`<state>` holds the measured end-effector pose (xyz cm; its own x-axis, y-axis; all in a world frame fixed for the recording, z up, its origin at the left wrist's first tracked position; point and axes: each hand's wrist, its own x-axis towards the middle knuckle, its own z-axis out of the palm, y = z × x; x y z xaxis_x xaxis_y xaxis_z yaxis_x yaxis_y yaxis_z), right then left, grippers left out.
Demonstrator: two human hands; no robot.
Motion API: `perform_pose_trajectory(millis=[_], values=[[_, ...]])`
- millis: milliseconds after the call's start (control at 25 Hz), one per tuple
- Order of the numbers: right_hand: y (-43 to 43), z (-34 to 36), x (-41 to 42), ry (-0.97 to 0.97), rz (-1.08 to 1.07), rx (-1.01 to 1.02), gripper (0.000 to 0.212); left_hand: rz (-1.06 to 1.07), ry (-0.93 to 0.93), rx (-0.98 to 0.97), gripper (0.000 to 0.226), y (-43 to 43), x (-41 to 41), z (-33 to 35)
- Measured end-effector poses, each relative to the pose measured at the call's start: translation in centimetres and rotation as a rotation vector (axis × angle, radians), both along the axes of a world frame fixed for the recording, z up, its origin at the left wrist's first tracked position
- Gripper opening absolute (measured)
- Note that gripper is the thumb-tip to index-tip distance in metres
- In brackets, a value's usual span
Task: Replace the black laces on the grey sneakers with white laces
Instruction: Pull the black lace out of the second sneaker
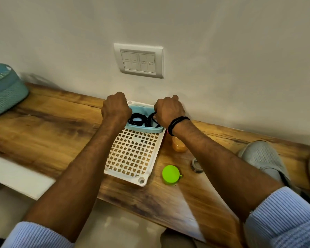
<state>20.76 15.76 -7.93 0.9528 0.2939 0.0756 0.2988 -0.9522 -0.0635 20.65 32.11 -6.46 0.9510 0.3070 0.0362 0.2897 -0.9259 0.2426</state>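
Seen from above, a person leans over a wooden table (52, 113) set against a pale wall (222, 51), both arms stretched to a small blue tub (145, 130) at the far end of a white lattice tray (141, 180). Coiled inside the tub lie the black laces (137, 119). The left hand (115, 109) is curled in a fist at the tub's left rim; its fingers are hidden, so I cannot tell if it grips anything. The right hand (169, 110), a dark band at its wrist, is also curled, fingertips closed on a loop of lace at the tub's right side. A grey sneaker (263, 158) sits well apart at the right, toe toward the wall, with no lace showing on it. Between tray and sneaker stand an orange cup (179, 145) and a green lid (170, 174). No white laces are in view. This looks like the step of stowing the old laces. The next move calls for letting go, finding the white laces, and drawing the sneaker nearer to thread them.
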Motion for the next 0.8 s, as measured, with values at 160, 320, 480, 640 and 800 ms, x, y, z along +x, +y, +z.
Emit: perform_pose_trajectory(millis=[160, 320, 480, 640, 800], values=[[0.3, -0.2, -0.5, 0.032, 0.014, -0.084, 0.037, -0.016, 0.177, -0.033, 0.046, 0.5, -0.1, -0.4], [0.7, -0.5, -0.3, 0.104, 0.014, -0.108, 0.046, -0.065, 0.211, 0.048, 0.056, -0.4, -0.3, -0.6], [0.0, 0.3, 0.2, 0.217, -0.020, 0.075, 0.047, -0.075, 0.160, 0.081, 0.042, -1.6, -0.1, -0.2], [-0.9, 0.7, 0.7, 0.365, -0.054, 0.252, 0.036, -0.046, 0.149, -0.004, 0.044, -2.2, 0.2, -0.3], [-2.0, 1.0, 0.6, 0.308, -0.074, 0.388, 0.026, -0.075, 0.155, -0.022, 0.040, -2.4, -0.1, -0.2]])
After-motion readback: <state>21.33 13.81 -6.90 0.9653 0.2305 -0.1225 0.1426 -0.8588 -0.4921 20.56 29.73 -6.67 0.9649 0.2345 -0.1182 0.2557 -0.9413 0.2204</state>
